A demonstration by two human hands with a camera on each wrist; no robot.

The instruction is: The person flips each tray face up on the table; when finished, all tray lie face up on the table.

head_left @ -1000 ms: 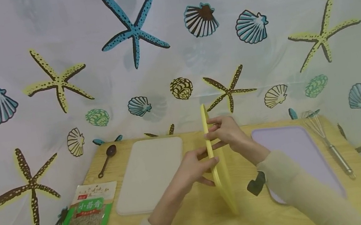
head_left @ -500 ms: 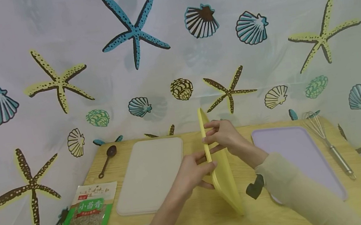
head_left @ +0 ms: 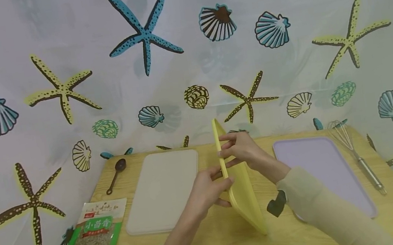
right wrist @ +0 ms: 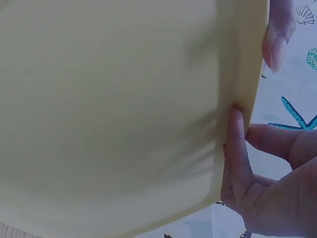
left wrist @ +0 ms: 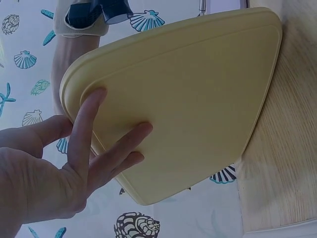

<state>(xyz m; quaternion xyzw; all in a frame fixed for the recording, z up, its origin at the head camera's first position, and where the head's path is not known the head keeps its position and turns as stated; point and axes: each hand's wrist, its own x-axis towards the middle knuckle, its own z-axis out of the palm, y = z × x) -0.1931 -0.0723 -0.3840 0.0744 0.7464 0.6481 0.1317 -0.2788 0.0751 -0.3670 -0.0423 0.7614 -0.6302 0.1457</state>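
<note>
A yellow tray (head_left: 244,200) stands on edge above the middle of the table, its hollow face turned to the right. My left hand (head_left: 206,191) pinches the upper rim, thumb at the rim and fingers on the smooth underside, which fills much of the left wrist view. Farther along the same rim, my right hand (head_left: 242,148) pinches it between thumb and fingers, with fingertips against the inner wall of the tray (right wrist: 124,99). Low down, the tray comes close to the wooden tabletop; whether it touches, I cannot tell.
An off-white tray (head_left: 162,191) lies flat on the left, a lilac tray (head_left: 310,160) on the right, partly under my right sleeve. A whisk (head_left: 367,171) lies at far right. A dark spoon (head_left: 115,179) and a green spice packet (head_left: 92,244) lie left. A patterned curtain surrounds the table.
The tray's upper rim has shifted slightly left and its lower corner right, showing more of the hollow face. Both hands have moved slightly left with it, keeping their hold.
</note>
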